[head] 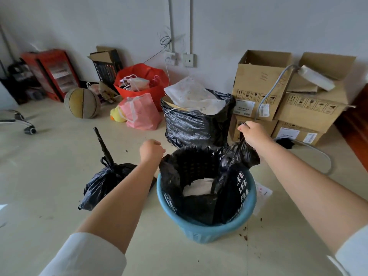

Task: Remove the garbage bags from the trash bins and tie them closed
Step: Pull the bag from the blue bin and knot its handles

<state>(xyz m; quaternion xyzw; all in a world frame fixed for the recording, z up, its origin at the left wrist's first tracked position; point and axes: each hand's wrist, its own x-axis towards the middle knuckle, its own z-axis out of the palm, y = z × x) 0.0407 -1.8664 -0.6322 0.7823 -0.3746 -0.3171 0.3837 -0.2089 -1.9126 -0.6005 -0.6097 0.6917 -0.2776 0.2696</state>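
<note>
A blue plastic trash bin stands on the floor in front of me, lined with a black garbage bag that holds white paper. My left hand grips the bag's rim at the bin's far left side. My right hand holds the bag's right edge, pulled up above the bin. A tied black garbage bag with a twisted tail sticking up lies to the left of the bin, partly behind my left forearm.
Behind the bin stands a large full black bag with white sheeting on top. Cardboard boxes are stacked at the right wall. A pink bag, red bag, basketball and red cabinet sit further left.
</note>
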